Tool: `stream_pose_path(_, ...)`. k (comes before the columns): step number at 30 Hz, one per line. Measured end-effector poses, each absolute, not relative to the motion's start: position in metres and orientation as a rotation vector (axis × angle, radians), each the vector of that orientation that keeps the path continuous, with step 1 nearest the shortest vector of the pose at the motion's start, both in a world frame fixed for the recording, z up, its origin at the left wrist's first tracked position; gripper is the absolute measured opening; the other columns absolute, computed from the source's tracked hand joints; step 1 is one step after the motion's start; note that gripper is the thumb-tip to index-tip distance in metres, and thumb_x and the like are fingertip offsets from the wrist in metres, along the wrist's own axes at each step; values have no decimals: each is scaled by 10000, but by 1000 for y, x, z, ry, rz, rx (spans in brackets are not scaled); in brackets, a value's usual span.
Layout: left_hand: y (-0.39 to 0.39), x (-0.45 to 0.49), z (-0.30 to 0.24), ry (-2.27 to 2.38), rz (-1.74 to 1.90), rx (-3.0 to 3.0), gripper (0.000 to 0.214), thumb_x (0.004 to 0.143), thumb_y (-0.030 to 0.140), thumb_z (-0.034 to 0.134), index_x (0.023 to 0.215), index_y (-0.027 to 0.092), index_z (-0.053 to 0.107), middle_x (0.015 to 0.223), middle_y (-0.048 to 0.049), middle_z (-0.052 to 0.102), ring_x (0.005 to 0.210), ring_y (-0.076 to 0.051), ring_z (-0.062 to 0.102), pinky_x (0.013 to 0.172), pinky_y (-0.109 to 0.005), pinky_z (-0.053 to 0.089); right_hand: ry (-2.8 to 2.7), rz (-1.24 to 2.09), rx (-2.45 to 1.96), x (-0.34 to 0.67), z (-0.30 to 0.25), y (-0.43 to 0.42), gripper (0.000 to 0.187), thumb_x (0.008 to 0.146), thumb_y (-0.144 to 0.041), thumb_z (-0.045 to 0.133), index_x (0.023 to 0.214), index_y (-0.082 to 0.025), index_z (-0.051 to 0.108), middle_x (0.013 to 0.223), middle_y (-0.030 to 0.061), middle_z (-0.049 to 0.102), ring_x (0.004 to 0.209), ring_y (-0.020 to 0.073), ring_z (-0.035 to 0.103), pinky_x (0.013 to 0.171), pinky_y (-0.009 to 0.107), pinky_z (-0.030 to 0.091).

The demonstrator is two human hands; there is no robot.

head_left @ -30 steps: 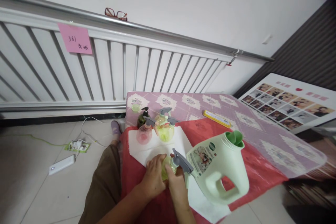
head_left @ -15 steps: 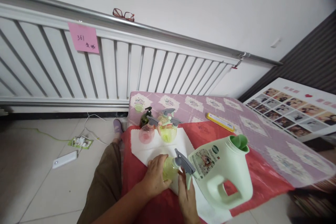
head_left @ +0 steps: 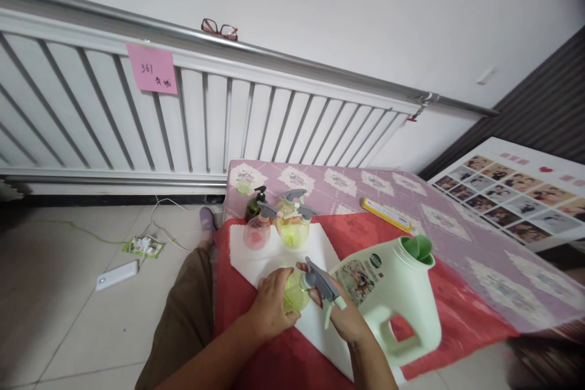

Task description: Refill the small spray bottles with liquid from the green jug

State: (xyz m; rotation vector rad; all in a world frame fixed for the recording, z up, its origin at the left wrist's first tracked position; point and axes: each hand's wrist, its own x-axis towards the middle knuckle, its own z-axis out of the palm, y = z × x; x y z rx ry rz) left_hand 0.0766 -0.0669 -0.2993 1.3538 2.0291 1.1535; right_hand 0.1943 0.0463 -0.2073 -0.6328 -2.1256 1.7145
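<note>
My left hand point(head_left: 270, 304) is wrapped round the body of a small yellow-green spray bottle point(head_left: 296, 296) that stands on a white cloth point(head_left: 274, 253). My right hand point(head_left: 343, 315) grips the bottle's grey trigger head point(head_left: 321, 282) from the right, fingers curled round its neck. Just to the right stands a large pale-green detergent jug point(head_left: 393, 295) with its mouth uncapped and its handle toward me. Behind the cloth stand a pink spray bottle point(head_left: 256, 231), another yellow-green spray bottle point(head_left: 292, 228) and a dark pump bottle point(head_left: 254, 204).
The low table has a red cloth point(head_left: 439, 292) over a purple patterned cover point(head_left: 356, 186), with a yellow flat object point(head_left: 386, 214) on it. A white radiator point(head_left: 183, 122) runs behind, with a pink note point(head_left: 152, 69) and glasses point(head_left: 219, 28). A power bank point(head_left: 117, 275) and cables lie on the floor.
My right hand has shifted from below the trigger head to grip it from the right side. The left hand stays on the bottle. The view has drifted slightly.
</note>
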Motion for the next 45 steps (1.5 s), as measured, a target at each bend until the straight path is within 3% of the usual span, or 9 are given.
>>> stream_pose_path(8, -68, 76, -298, 2019, 1163, 1370, 840, 577, 212, 650, 1339, 257, 300, 1370, -114, 467, 1266, -303, 421, 1060, -483, 299, -2245, 1597, -585, 195, -211, 49, 446, 786, -319, 690, 1221, -244, 622, 1099, 74, 712, 989, 235, 651, 914, 391, 497)
stream_pose_path(23, -68, 76, -302, 2041, 1147, 1421, 773, 621, 201, 605, 1340, 185, 321, 1386, -132, 460, 1286, -295, 404, 1055, -489, 300, -2171, 1551, -753, 185, -211, 33, 357, 746, -284, 672, 1095, -222, 632, 954, 41, 719, 807, 205, 670, 718, 310, 536)
stream_pose_path(29, -68, 77, -302, 2048, 1139, 1406, 773, 636, 217, 622, 1348, 199, 321, 1387, -131, 462, 1280, -302, 410, 1055, -497, 296, -2187, 1404, -750, 185, -205, 28, 316, 734, -315, 678, 1040, -237, 675, 956, 42, 729, 829, 224, 681, 767, 354, 553)
stream_pose_path(38, -68, 76, -300, 2016, 1153, 1385, 818, 598, 225, 658, 1345, 220, 324, 1388, -124, 451, 1279, -314, 403, 1072, -497, 283, -2372, 1358, -616, 190, -193, 37, 375, 785, -336, 645, 1146, -237, 651, 1090, 74, 699, 984, 249, 638, 856, 362, 522)
stream_pose_path(45, -68, 76, -303, 2014, 1174, 1404, 821, 591, 214, 664, 1339, 218, 326, 1381, -123, 456, 1267, -313, 414, 1062, -501, 297, -2467, 1364, -517, 192, -191, 44, 397, 815, -299, 620, 1211, -265, 621, 1158, 66, 671, 987, 235, 635, 886, 357, 503)
